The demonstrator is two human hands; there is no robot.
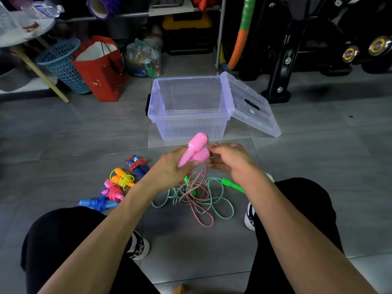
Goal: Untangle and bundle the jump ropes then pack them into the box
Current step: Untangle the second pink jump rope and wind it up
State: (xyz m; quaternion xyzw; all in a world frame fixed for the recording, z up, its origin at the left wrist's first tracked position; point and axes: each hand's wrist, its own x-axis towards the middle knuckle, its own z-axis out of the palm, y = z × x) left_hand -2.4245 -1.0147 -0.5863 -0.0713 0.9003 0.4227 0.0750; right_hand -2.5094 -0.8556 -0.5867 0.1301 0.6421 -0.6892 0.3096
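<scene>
Progress of the task, read from left to right with the clear box (188, 107) as landmark.

Well in front of the box and to its left, four bundled ropes lie in a row on the floor: a blue rope (98, 203) nearest the person, a pink bundle (113, 190), an orange-handled yellow rope (122, 179) and a blue-handled red rope (136, 165) closest to the box. These appear finished but not yet packed.

Just in front of the box, the left hand (169, 168) grips the two pink handles (196, 150) side by side, fingers curled round them. Their red-and-white cord (198, 200) hangs down to a loose heap on the floor, where it crosses the green rope (212, 196); whether the two are knotted together cannot be told.

The right hand (230, 160), beside the handles, pinches the cord near their tops, apparently to begin winding.

The box stands open, its lid (250, 105) leaning at its right side, and no rope shows inside. Judged stage: two ropes left to bundle, and all packing.
</scene>
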